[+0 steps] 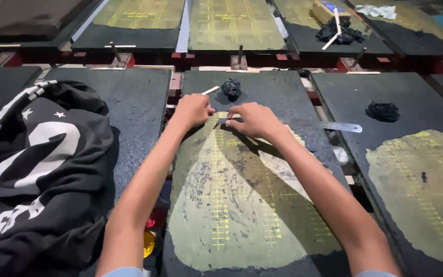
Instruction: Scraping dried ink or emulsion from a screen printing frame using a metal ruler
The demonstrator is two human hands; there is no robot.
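On the dark printing board, the left hand is closed on a thin pale stick, while the right hand presses a stiff, light metal ruler, likely best gripped by its edges
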